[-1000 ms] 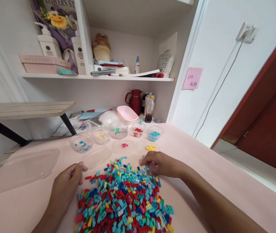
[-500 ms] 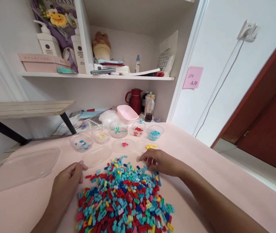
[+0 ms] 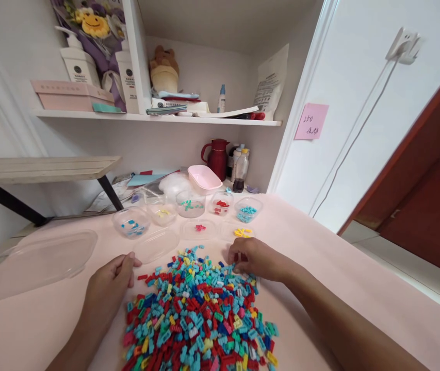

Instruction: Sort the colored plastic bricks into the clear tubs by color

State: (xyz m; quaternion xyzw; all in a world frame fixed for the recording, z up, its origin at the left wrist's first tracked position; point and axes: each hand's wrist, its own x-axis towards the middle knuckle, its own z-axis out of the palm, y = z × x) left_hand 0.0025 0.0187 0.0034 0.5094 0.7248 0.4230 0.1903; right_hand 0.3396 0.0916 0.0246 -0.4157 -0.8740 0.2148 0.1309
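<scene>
1. Head view: brick pile (image 3: 200, 309) on worktop (image 3: 359, 278), near edge cut off.
2. Right hand (image 3: 256, 257) curled at its far right edge, left hand (image 3: 109, 275) curled beside lid (image 3: 156, 245); cannot tell whether either holds anything.
3. Versus earlier: view dips slightly, hands barely shift.
4. Pile tapers rearward; long axes of its bricks (image 3: 193, 332) vary.

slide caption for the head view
Left hand and right hand flank a mixed-colour brick heap, with clear containers of colour-sorted bricks behind.
</scene>
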